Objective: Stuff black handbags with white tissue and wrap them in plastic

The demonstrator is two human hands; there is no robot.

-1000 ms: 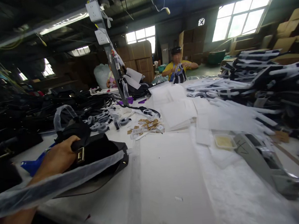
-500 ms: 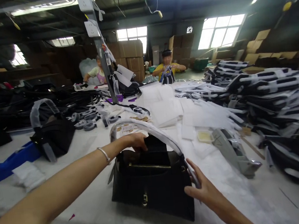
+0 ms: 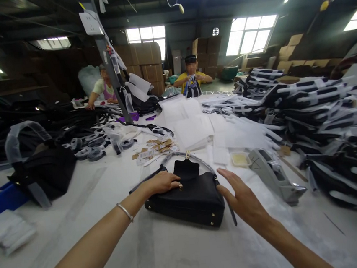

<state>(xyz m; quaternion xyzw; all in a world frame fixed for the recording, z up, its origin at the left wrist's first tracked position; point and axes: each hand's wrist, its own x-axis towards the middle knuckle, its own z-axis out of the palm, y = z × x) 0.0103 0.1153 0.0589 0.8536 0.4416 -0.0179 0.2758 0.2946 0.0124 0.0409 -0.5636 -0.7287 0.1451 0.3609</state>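
Observation:
A black handbag (image 3: 188, 200) lies tipped back on the white table, its base with metal studs facing me. The flap (image 3: 186, 170) with a gold clasp points away, and the wrapped handle (image 3: 204, 161) rests behind it. My left hand (image 3: 166, 182) lies on the bag's upper left part, fingers extended and palm down. Beside the bag's right end is my right hand (image 3: 239, 189), fingers apart, thumb near the bag's edge, holding nothing.
Cardboard tags (image 3: 160, 146) and rolls of strip (image 3: 96, 153) lie behind the bag. White sheets (image 3: 193, 128), a grey tape dispenser (image 3: 275, 177) and stacked black pieces (image 3: 319, 124) are to the right. Another wrapped bag (image 3: 48, 172) stands left. People sit across the table.
The bag has tipped from upright onto its side, and its handle has dropped back. My left hand has come out of the opening onto the bag. The view has shifted right.

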